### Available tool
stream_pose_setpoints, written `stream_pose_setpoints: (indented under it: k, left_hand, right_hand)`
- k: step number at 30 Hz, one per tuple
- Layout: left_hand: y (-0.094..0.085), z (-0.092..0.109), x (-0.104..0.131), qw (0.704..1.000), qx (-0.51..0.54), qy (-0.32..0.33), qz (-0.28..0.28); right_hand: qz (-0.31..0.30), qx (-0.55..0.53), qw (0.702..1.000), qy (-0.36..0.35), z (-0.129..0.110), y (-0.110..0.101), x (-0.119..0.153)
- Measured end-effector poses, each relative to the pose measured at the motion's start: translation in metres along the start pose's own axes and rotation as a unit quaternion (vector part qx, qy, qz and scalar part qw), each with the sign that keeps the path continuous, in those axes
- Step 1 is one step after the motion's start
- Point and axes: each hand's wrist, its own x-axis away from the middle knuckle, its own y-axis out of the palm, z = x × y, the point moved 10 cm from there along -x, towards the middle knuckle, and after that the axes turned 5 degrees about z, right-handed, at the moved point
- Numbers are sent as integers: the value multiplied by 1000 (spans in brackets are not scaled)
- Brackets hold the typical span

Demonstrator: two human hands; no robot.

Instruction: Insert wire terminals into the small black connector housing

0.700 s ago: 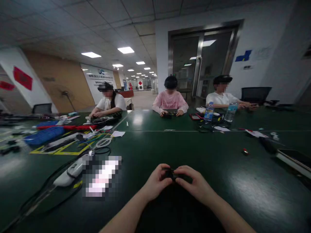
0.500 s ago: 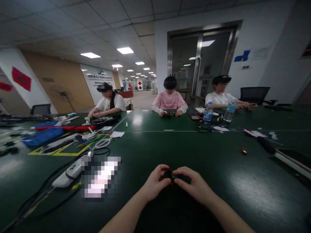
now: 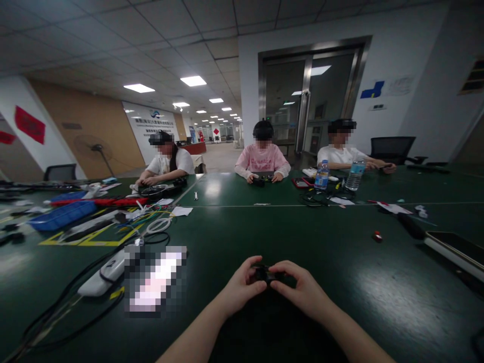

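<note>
Between my hands is a small black object [image 3: 267, 275], held just above the green table near its front edge. Its kind does not show; it is dark and mostly covered by my fingers. My left hand [image 3: 242, 285] is closed on its left end, thumb in front and fingers behind. My right hand [image 3: 300, 287] grips the right end in the same way, with the thumb on the near side. Both thumbs come close together at the object's middle.
A white power strip [image 3: 106, 275] with black cables lies left, beside a blurred-out bright rectangle [image 3: 159, 280]. Farther left is a blue tray [image 3: 62, 214]. A small red item [image 3: 377, 236] and a dark-topped flat box [image 3: 457, 254] lie right. Bottles [image 3: 321, 175] stand ahead; three people sit opposite.
My hands stay on the black object with barely any shift. The whole view has moved slightly, so the table items appear a little farther left.
</note>
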Motion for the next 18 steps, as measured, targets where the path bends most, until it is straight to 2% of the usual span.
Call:
stream_pose_setpoints:
  k: [9, 18]
  left_hand:
    - [-3, -4, -4, 1000, 6, -4, 14]
    - [-2, 0, -1, 1000, 9, -20, 16]
  right_hand:
    - [-13, -13, 1000, 6, 2, 1, 1]
    - [-14, -17, 1000, -7, 2, 1, 1]
